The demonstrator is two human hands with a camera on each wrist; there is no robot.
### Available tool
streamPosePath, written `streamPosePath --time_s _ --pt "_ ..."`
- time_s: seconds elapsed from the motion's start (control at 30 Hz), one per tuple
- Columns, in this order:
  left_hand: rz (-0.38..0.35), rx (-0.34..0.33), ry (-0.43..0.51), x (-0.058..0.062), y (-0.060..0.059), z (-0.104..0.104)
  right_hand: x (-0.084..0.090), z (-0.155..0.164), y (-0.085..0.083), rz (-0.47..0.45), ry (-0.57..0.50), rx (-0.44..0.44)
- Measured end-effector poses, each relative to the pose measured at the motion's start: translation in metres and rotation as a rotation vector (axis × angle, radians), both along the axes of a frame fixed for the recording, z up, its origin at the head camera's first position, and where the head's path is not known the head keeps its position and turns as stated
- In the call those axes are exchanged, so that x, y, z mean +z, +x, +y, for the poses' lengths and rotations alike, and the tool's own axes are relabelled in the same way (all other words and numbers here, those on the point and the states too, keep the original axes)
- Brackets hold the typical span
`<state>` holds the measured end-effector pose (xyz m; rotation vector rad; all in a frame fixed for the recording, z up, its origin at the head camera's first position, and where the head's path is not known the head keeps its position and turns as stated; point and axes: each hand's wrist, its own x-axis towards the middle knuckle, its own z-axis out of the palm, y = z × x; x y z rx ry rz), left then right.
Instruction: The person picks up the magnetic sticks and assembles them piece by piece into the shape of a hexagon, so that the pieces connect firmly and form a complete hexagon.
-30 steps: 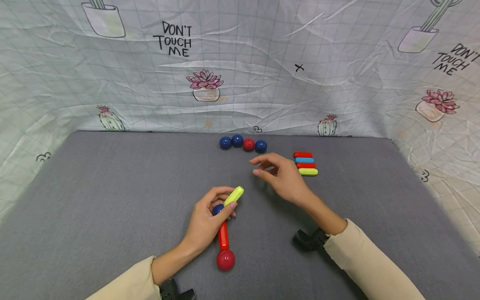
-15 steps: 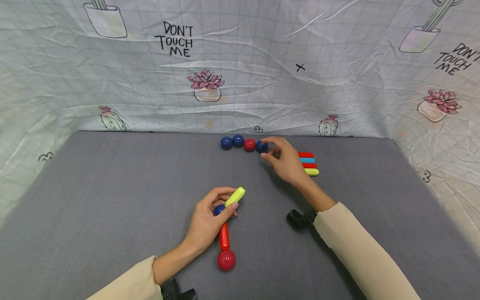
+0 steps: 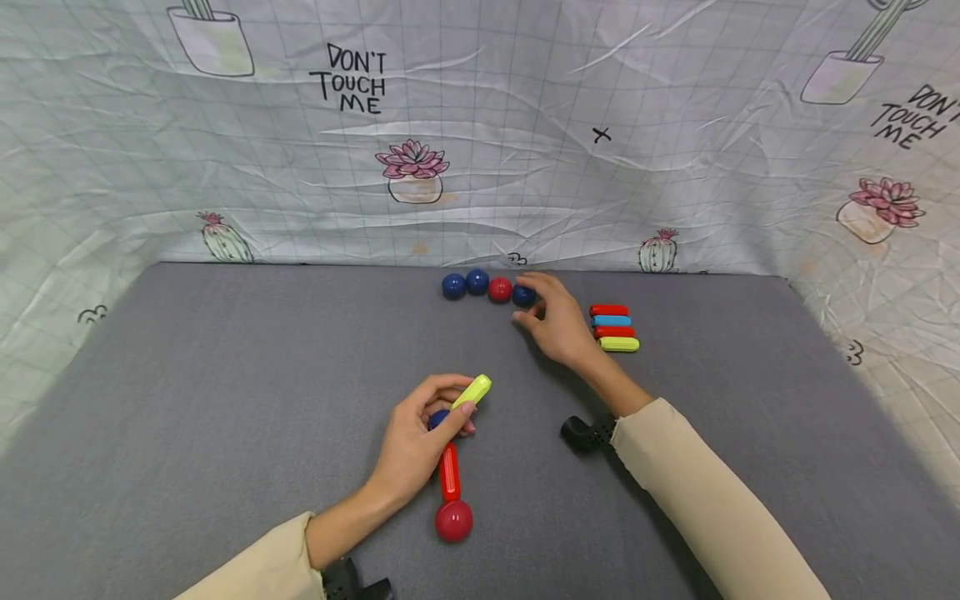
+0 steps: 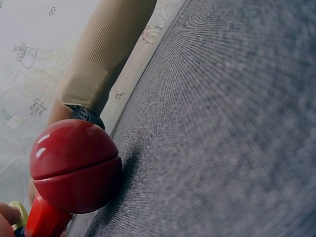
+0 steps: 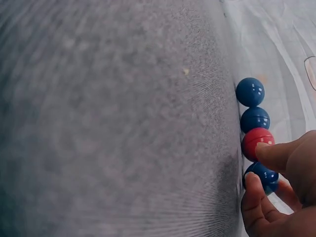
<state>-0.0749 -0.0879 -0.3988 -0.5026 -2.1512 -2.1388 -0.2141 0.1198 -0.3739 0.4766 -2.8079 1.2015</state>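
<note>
In the head view, my left hand (image 3: 416, 442) grips a joined piece, its thumb lying across a yellow rod (image 3: 473, 390). A blue ball (image 3: 438, 419), partly covered by the fingers, links this rod to a red rod (image 3: 449, 472). At the near end sits a large red ball (image 3: 453, 521), seen close up in the left wrist view (image 4: 74, 165). My right hand (image 3: 558, 325) is at the rightmost blue ball (image 3: 524, 295) of the back row, thumb and fingers apart around it. The right wrist view has a fingertip in front of that blue ball (image 5: 266, 178); contact is unclear.
Left of that ball, a red ball (image 3: 500, 289) and two blue balls (image 3: 453, 287) continue the row near the table's back edge. Right of the hand lie two red rods (image 3: 608, 311), a blue rod (image 3: 611, 321) and a yellow rod (image 3: 618, 344). A printed cloth (image 3: 487, 167) hangs behind.
My right hand has moved forward to the back row, then slightly left around the rightmost blue ball. My left hand stays nearly still with the joined piece.
</note>
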Motion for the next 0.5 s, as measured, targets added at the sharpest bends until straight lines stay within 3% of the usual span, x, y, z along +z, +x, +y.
streamPosePath --time_s 0.23,0.5 --pt "-0.014 -0.003 -0.003 0.0005 0.0001 0.0000 -0.0011 0.0045 0.0022 0.005 0.035 -0.055" --pt "-0.020 0.002 -0.002 0.0005 -0.0002 -0.0005 0.0006 0.0078 0.0067 -0.031 0.048 -0.056"
